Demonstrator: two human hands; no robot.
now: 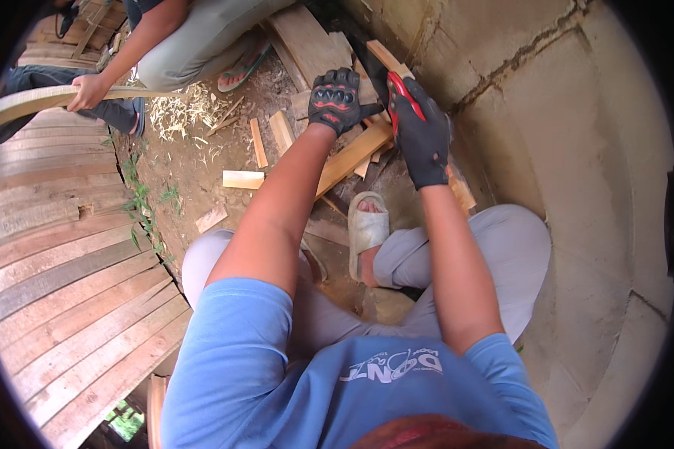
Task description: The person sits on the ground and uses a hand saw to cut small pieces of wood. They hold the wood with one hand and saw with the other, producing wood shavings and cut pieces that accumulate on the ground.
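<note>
My left hand, in a black glove with red padding, is closed over the upper end of a long wooden slat that slants down toward my knees. My right hand, also gloved, grips a red-handled cutting tool. Its dark blade points up and left past the left hand, against a short light piece of wood. The two hands are close together above a pile of wood offcuts. My foot in a pale sandal rests on the dirt just below them.
Another person crouches at the top left; their hand holds a long curved slat. Wood shavings and short offcuts litter the dirt. A plank deck lies left, a curved concrete wall right.
</note>
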